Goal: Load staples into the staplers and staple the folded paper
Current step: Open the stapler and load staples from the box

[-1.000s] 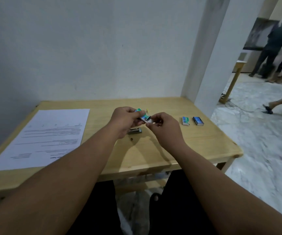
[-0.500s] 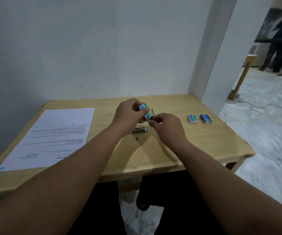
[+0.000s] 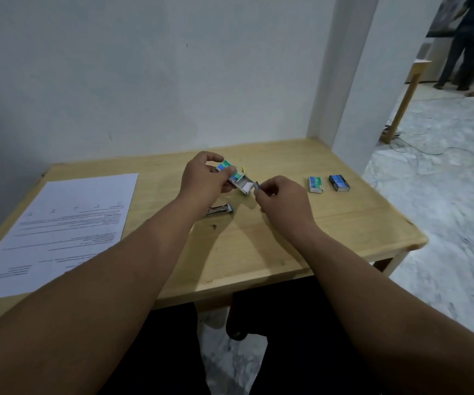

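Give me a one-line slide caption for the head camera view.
Left hand holds an open staple box; right hand pinches a staple strip above the stapler.

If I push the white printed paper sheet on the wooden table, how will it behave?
The white printed paper sheet lies flat, so it probably slides easily on the smooth wooden table. Being one thin sheet, it is likely light and floppy when lifted.

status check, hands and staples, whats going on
Left hand holds the staple box, drawer slid out. Right hand pinches a staple strip at the drawer mouth. Stapler lies on the table, unloaded yet. Nothing in the way.
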